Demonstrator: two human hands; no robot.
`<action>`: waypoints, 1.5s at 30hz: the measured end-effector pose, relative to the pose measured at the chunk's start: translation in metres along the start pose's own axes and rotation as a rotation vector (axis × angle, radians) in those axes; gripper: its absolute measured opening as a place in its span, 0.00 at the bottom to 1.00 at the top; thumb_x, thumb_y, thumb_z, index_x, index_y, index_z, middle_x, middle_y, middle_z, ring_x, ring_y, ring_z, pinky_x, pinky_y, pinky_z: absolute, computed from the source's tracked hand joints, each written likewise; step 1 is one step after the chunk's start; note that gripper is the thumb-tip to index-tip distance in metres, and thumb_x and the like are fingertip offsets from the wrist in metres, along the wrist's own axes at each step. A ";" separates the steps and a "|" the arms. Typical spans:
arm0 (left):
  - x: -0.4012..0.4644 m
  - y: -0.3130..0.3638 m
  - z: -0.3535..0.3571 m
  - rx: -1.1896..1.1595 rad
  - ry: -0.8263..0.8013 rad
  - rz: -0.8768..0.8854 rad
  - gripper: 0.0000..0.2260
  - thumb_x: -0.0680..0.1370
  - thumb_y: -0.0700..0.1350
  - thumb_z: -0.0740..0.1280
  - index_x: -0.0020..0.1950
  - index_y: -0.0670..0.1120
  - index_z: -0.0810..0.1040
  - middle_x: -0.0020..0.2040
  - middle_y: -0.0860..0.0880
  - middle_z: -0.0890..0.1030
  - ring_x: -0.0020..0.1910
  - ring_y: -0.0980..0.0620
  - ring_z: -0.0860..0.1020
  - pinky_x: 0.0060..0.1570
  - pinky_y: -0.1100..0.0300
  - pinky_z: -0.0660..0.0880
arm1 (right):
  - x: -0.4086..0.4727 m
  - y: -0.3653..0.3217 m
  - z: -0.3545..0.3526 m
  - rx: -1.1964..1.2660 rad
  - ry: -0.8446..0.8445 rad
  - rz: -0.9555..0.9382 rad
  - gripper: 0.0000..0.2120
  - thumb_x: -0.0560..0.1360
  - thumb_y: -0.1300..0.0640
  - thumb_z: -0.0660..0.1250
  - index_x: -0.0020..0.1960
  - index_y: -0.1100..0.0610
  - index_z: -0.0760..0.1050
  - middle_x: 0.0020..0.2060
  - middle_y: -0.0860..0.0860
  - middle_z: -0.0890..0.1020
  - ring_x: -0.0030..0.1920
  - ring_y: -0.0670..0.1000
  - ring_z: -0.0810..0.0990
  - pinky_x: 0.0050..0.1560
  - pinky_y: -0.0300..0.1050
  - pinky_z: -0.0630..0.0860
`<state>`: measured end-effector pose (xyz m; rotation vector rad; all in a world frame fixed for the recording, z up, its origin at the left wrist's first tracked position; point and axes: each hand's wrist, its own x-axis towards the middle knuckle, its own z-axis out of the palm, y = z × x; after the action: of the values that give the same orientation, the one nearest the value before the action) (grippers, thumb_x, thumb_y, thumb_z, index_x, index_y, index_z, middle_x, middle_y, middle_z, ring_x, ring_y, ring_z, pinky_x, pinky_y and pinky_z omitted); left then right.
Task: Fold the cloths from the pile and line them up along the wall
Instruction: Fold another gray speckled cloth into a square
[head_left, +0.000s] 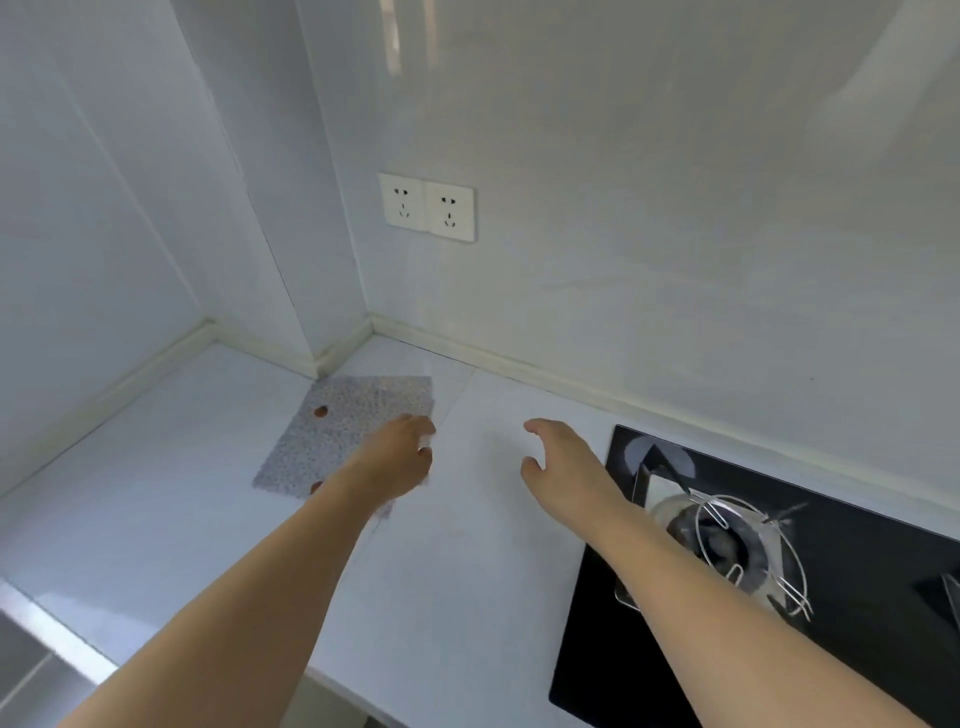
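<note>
Under the left hand (397, 457) fingers lies the cloth (353, 426).

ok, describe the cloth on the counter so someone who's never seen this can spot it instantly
Start at the double wall socket and drop down to the white countertop in the corner left of the black hob. The cloth lies flat there, by the wall's corner, under the left hand. It is the only speckled grey square on the counter, with two small reddish-brown spots along its left edge.

Single head-worn view, looking forward and down, close over the countertop (467, 545), facing the wall (675, 208) corner
</note>
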<state>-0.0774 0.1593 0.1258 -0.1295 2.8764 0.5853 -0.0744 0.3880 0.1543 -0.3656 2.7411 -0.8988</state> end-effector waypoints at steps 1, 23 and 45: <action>-0.002 -0.017 -0.002 0.025 -0.017 -0.009 0.18 0.81 0.44 0.59 0.71 0.48 0.69 0.72 0.49 0.69 0.68 0.47 0.70 0.66 0.55 0.65 | 0.006 -0.007 0.010 -0.012 -0.016 -0.017 0.23 0.79 0.57 0.58 0.74 0.55 0.62 0.72 0.50 0.66 0.71 0.50 0.65 0.72 0.44 0.61; 0.061 -0.257 0.088 0.405 0.303 0.650 0.12 0.74 0.50 0.55 0.45 0.50 0.77 0.42 0.53 0.76 0.38 0.51 0.76 0.35 0.57 0.74 | 0.123 -0.049 0.271 -0.308 -0.202 -0.181 0.13 0.78 0.47 0.62 0.54 0.56 0.71 0.54 0.54 0.75 0.54 0.55 0.75 0.52 0.49 0.73; -0.131 -0.126 -0.015 0.029 0.437 0.595 0.05 0.77 0.41 0.58 0.41 0.48 0.67 0.36 0.50 0.72 0.37 0.46 0.70 0.34 0.55 0.63 | -0.088 -0.106 0.115 -0.214 0.494 -0.360 0.11 0.76 0.62 0.57 0.47 0.53 0.76 0.36 0.41 0.75 0.35 0.42 0.73 0.34 0.36 0.66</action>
<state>0.0638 0.0435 0.1196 0.7127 3.3422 0.6761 0.0595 0.2694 0.1404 -0.7920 3.3092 -0.8694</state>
